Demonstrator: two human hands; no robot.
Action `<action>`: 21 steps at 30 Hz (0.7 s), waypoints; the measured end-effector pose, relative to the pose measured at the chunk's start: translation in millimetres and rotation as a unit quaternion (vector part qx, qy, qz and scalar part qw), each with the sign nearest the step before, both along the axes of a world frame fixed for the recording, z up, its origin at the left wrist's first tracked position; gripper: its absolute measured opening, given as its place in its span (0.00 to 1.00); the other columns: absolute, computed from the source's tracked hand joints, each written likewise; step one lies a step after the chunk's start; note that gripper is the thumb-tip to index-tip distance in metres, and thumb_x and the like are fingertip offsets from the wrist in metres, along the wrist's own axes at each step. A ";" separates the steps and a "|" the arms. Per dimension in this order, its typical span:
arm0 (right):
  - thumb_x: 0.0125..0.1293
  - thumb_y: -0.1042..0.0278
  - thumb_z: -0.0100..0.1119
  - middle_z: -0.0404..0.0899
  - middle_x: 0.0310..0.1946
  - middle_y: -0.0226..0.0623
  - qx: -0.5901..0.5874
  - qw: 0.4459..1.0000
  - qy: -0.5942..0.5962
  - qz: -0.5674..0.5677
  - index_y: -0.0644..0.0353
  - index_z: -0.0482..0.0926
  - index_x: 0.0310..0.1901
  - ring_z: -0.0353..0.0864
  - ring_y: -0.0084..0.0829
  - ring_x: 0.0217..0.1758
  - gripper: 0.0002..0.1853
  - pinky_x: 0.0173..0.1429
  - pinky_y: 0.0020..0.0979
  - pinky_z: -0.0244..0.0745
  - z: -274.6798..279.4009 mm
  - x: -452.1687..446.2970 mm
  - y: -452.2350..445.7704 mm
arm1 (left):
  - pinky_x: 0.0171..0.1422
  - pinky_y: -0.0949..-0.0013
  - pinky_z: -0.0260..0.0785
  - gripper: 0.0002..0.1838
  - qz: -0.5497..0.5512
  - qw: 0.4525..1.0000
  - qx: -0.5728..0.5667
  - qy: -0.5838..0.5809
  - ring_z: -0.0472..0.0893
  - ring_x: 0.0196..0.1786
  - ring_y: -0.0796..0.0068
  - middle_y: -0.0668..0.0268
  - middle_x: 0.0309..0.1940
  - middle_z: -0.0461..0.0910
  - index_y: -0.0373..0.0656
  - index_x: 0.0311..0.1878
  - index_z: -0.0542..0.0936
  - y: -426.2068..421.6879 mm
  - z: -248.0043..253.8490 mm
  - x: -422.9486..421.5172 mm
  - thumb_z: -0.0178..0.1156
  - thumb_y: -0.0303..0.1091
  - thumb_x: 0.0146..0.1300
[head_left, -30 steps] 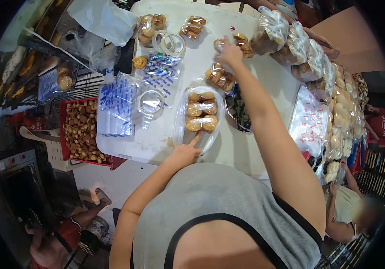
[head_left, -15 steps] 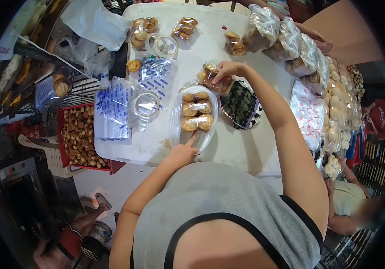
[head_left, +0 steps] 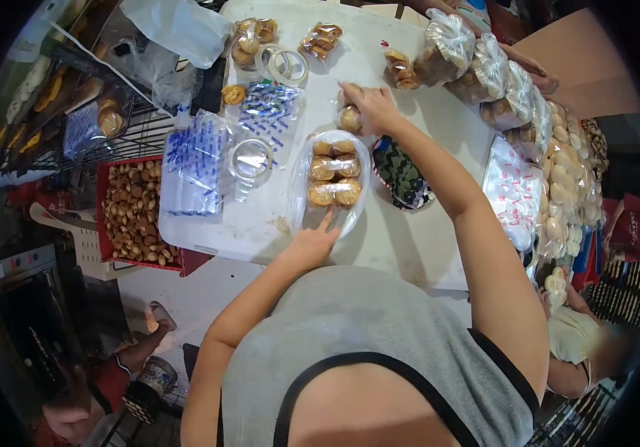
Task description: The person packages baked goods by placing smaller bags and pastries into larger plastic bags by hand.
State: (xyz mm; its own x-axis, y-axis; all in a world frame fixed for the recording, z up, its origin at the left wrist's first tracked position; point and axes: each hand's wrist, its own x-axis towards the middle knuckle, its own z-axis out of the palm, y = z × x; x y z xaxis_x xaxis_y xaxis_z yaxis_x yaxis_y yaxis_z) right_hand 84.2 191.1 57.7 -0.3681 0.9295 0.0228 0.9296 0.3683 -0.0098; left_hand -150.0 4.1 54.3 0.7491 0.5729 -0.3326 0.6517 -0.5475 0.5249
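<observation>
My right hand (head_left: 371,108) is closed over a clear pack of small round buns (head_left: 350,118) above the table, covering part of it. With its index finger stretched out, my left hand (head_left: 314,244) touches the near end of a clear plastic bag (head_left: 359,212). Several golden buns (head_left: 335,191) in clear wrap lie in rows on that bag. A camouflage-patterned cloth item (head_left: 402,175) is to the right, partly beneath my right forearm.
Tape rolls (head_left: 250,160), blue-printed wrappers (head_left: 197,171) and bun packs (head_left: 321,41) lie on the white table (head_left: 290,257). Filled bags (head_left: 447,52) line the right side. A red crate of buns (head_left: 137,212) stands left. Other people are nearby, one at lower right (head_left: 569,335).
My right hand has moved farther from my body with the pack, away from the camouflage cloth item. My left hand keeps its pointing pose at the bag. The view has shifted slightly.
</observation>
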 end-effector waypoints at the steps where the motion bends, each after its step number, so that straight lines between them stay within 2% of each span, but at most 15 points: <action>1: 0.32 0.62 0.71 0.67 0.50 0.47 -0.064 0.994 0.077 -0.034 0.43 0.52 0.61 0.70 0.42 0.48 0.51 0.52 0.37 0.60 2.8 2.0 3.7 | 0.30 0.56 0.70 0.14 0.000 1.000 0.001 0.000 0.77 0.26 0.48 0.43 0.62 0.47 0.43 0.42 0.65 -1.0 -0.5 0.7 0.51 0.31 0.51; 3: 0.32 0.62 0.69 0.66 0.49 0.48 -0.125 0.985 0.107 -0.055 0.49 0.52 0.60 0.70 0.40 0.49 0.49 0.53 0.37 0.61 4.0 18.1 20.0 | 0.30 0.55 0.70 0.13 0.002 1.000 0.024 -0.008 0.77 0.25 0.48 0.42 0.62 0.46 0.44 0.42 0.65 -3.3 -2.9 1.9 0.50 0.32 0.52; 5: 0.37 0.69 0.68 0.72 0.43 0.39 -0.219 0.858 0.454 -0.100 0.50 0.50 0.60 0.73 0.36 0.43 0.47 0.52 0.38 0.64 -12.3 44.3 35.4 | 0.30 0.55 0.70 0.13 0.009 1.000 0.028 -0.007 0.77 0.25 0.48 0.42 0.62 0.46 0.44 0.42 0.66 -6.9 -4.8 3.9 0.50 0.33 0.52; 6: 0.35 0.72 0.68 0.69 0.44 0.34 -0.268 0.808 0.513 -0.111 0.53 0.51 0.59 0.71 0.29 0.46 0.47 0.51 0.31 0.67 14.0 41.1 25.3 | 0.30 0.54 0.70 0.13 0.014 0.999 0.033 -0.007 0.77 0.24 0.49 0.42 0.62 0.46 0.44 0.43 0.66 -6.2 -5.7 4.2 0.50 0.33 0.52; 7: 0.35 0.72 0.68 0.69 0.44 0.34 -0.265 0.810 0.511 -0.109 0.53 0.51 0.59 0.71 0.29 0.46 0.47 0.51 0.31 0.67 36.9 35.9 16.0 | 0.30 0.54 0.70 0.13 0.016 0.999 0.036 -0.010 0.77 0.24 0.49 0.42 0.62 0.46 0.44 0.43 0.66 -4.2 -7.1 4.2 0.50 0.33 0.52; 8: 0.33 0.73 0.68 0.68 0.46 0.35 -0.264 0.818 0.511 0.002 0.54 0.51 0.59 0.70 0.31 0.47 0.48 0.52 0.31 0.66 55.4 29.9 5.3 | 0.30 0.53 0.70 0.14 0.017 0.999 0.033 -0.011 0.76 0.24 0.48 0.42 0.62 0.46 0.45 0.43 0.66 -4.0 -8.9 4.4 0.50 0.33 0.53; 10: 0.32 0.73 0.69 0.66 0.48 0.35 -0.322 0.773 0.538 0.102 0.55 0.52 0.58 0.67 0.32 0.51 0.48 0.55 0.30 0.62 97.0 6.7 -44.6 | 0.30 0.53 0.70 0.14 0.015 1.000 0.024 -0.012 0.76 0.23 0.48 0.42 0.62 0.46 0.46 0.44 0.66 -6.7 -6.8 6.6 0.50 0.33 0.53; 11: 0.31 0.73 0.69 0.65 0.49 0.34 -0.377 0.727 0.565 0.096 0.56 0.53 0.57 0.65 0.31 0.53 0.47 0.58 0.29 0.59 114.6 -10.1 -74.5 | 0.35 0.53 0.69 0.16 0.017 0.999 -0.020 0.029 0.76 0.30 0.48 0.42 0.62 0.47 0.46 0.47 0.66 -3.3 -0.8 10.9 0.50 0.33 0.53; 12: 0.31 0.72 0.69 0.64 0.49 0.34 -0.318 0.801 0.467 0.198 0.56 0.55 0.57 0.63 0.30 0.54 0.46 0.59 0.29 0.57 110.6 -22.4 -89.2 | 0.40 0.53 0.69 0.18 0.020 0.995 -0.063 0.070 0.76 0.37 0.48 0.43 0.61 0.49 0.47 0.49 0.65 -2.0 2.9 13.4 0.50 0.33 0.53; 13: 0.31 0.70 0.69 0.64 0.49 0.33 -0.250 0.852 0.354 0.294 0.56 0.57 0.56 0.62 0.29 0.55 0.45 0.60 0.28 0.55 100.5 -33.5 -101.9 | 0.40 0.53 0.69 0.18 0.018 0.996 -0.061 0.068 0.76 0.37 0.48 0.43 0.61 0.49 0.47 0.49 0.65 -4.7 -6.7 11.8 0.50 0.33 0.53; 15: 0.30 0.68 0.70 0.64 0.50 0.35 -0.473 0.750 0.439 0.143 0.57 0.59 0.54 0.61 0.28 0.56 0.44 0.59 0.27 0.57 77.3 -52.3 -131.2 | 0.59 0.55 0.57 0.24 -0.007 0.965 0.181 -0.191 0.65 0.57 0.53 0.50 0.61 0.53 0.45 0.57 0.62 -12.6 -45.2 7.1 0.45 0.32 0.54; 16: 0.30 0.68 0.70 0.64 0.50 0.35 -0.473 0.750 0.440 0.141 0.57 0.59 0.54 0.61 0.28 0.56 0.44 0.59 0.27 0.57 60.0 -54.5 -134.2 | 0.59 0.55 0.57 0.24 -0.009 0.965 0.179 -0.191 0.65 0.57 0.53 0.50 0.61 0.53 0.45 0.57 0.62 -15.0 -58.8 8.0 0.45 0.32 0.54; 18: 0.30 0.63 0.70 0.66 0.49 0.39 -0.461 0.773 0.421 0.112 0.56 0.58 0.55 0.65 0.35 0.53 0.45 0.56 0.30 0.60 37.1 -57.9 -134.0 | 0.65 0.55 0.48 0.27 -0.028 0.902 0.393 -0.175 0.54 0.64 0.56 0.52 0.59 0.57 0.42 0.60 0.58 -17.0 -74.3 13.5 0.44 0.32 0.54; 19: 0.30 0.63 0.70 0.66 0.49 0.39 -0.461 0.773 0.421 0.111 0.56 0.58 0.55 0.65 0.35 0.53 0.45 0.56 0.30 0.60 32.6 -58.4 -131.4 | 0.65 0.55 0.48 0.27 -0.029 0.903 0.392 -0.176 0.54 0.64 0.56 0.52 0.59 0.57 0.42 0.60 0.58 -19.3 -76.8 15.4 0.44 0.32 0.54; 21: 0.30 0.63 0.70 0.68 0.47 0.40 -0.405 0.818 0.398 0.085 0.57 0.59 0.54 0.67 0.34 0.52 0.44 0.56 0.29 0.62 29.4 -63.1 -133.0 | 0.62 0.53 0.53 0.28 -0.067 0.950 0.274 -0.135 0.60 0.60 0.54 0.50 0.56 0.60 0.41 0.61 0.56 -27.6 -59.9 18.7 0.43 0.31 0.54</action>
State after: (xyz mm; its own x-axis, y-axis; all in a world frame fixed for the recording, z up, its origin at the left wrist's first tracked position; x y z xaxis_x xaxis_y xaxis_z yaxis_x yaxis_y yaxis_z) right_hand 21.1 58.1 87.1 -0.6624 0.6948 -0.2802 0.4450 0.0639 -0.8933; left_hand -131.4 -23.5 -5.6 0.8428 0.4981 0.2037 0.4391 -0.8554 0.2747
